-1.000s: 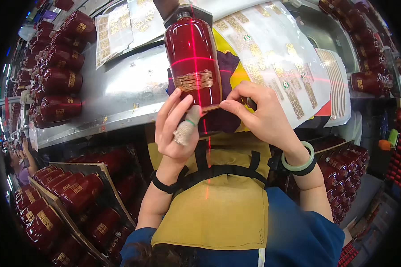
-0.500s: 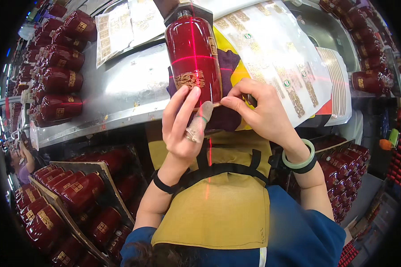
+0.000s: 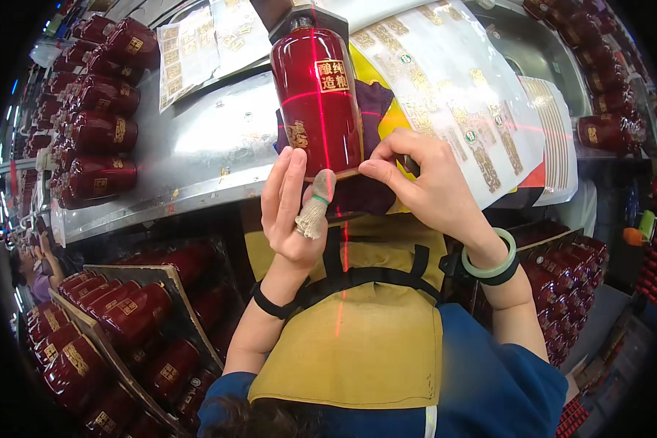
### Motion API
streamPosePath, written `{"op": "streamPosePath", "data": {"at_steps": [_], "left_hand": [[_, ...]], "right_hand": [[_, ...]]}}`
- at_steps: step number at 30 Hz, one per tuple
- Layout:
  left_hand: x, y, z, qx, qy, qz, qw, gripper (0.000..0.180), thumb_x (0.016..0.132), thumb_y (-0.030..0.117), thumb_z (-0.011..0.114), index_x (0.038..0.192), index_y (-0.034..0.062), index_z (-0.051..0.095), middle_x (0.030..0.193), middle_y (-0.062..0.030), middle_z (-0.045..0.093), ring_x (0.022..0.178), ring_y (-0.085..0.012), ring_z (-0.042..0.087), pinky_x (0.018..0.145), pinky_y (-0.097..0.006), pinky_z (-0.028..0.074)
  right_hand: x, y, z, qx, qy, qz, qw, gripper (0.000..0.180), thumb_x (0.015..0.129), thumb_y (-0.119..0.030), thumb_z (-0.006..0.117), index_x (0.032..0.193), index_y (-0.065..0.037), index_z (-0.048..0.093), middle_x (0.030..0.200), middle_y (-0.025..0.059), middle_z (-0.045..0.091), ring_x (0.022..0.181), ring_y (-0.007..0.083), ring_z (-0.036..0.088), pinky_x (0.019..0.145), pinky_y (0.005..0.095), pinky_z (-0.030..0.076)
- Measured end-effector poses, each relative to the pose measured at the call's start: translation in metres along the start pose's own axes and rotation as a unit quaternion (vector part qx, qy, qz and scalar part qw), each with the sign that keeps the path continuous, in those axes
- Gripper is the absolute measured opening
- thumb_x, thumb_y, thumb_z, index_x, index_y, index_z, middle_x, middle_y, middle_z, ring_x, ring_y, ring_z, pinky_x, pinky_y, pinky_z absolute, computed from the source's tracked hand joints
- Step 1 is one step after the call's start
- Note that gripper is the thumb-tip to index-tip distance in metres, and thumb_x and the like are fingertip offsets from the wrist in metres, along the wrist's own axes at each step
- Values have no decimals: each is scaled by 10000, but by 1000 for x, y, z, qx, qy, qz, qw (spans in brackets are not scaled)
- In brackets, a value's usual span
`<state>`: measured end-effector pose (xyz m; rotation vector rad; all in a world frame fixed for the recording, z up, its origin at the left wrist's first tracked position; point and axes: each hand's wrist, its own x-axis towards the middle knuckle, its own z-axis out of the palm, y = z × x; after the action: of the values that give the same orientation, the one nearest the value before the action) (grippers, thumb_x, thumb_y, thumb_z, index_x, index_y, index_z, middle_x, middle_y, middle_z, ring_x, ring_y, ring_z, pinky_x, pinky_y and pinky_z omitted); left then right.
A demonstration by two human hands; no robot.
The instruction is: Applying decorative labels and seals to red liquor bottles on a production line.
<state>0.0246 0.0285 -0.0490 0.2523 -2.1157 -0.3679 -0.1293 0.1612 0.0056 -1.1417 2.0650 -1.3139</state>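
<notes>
A glossy dark red cylindrical bottle (image 3: 310, 109) is lying on its side at the middle of the work area, its neck pointing away from the person and its base toward them, with a dark purple cloth (image 3: 376, 108) showing beside it on the shiny metal tabletop (image 3: 204, 142). The left hand (image 3: 290, 223) is resting against the lower left of the bottle, fingers extended and loosely parted, not wrapping around it; its thumb, wearing a grey-white fabric finger cover (image 3: 312, 215) with a green band, is touching the base edge. The right hand (image 3: 427, 179) is curling, thumb and forefinger almost meeting at the base's right corner; whether they are gripping anything, I cannot tell. A thin tan-gold strip (image 3: 343, 175) is running along that edge, so the step in hand is probably fitting this band around the base. The next move seems to be calling for light, even thumb pressure while the bottle is rolling, keeping the strip straight. A square gold label (image 3: 333, 76) is showing clear blocky characters on the upper right, while an ornate gold marking (image 3: 297, 133) is curving out of view at lower left. A white sheet (image 3: 434, 80) nearby is carrying gold designs and round green emblems.
</notes>
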Motion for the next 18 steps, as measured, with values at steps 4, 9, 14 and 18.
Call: {"op": "streamPosePath", "data": {"at_steps": [4, 9, 14, 18], "left_hand": [[8, 4, 2, 19, -5, 14, 1000, 416, 797, -63, 827, 1188, -114, 695, 1248, -193, 705, 1173, -350, 670, 979, -386, 592], [5, -3, 3, -43, 14, -39, 998, 291, 778, -65, 834, 1053, -69, 738, 1120, -162, 749, 1090, -335, 715, 894, -397, 622], [-5, -8, 0, -57, 15, -42, 997, 415, 809, -142, 778, 1207, -105, 665, 1204, -209, 715, 1125, -356, 705, 960, -401, 605], [-6, -9, -2, -30, -3, -25, 999, 394, 823, -124, 771, 1203, -105, 667, 1191, -201, 719, 1084, -346, 707, 949, -384, 605]], "right_hand": [[1, 1, 2, 14, 3, -1, 1000, 221, 919, -175, 766, 884, 34, 704, 784, 138, 671, 654, 225, 625, 633, 356, 492], [1, -1, 3, -10, 7, -3, 1000, 229, 900, -178, 781, 867, 33, 697, 768, 133, 658, 656, 230, 623, 641, 357, 495], [2, -4, 6, 4, -9, 12, 1000, 224, 899, -179, 779, 869, 24, 690, 791, 133, 658, 671, 243, 624, 651, 364, 495], [3, -5, 7, 4, 6, -9, 1000, 219, 902, -174, 772, 867, 23, 684, 799, 135, 659, 694, 266, 628, 667, 370, 495]]}}
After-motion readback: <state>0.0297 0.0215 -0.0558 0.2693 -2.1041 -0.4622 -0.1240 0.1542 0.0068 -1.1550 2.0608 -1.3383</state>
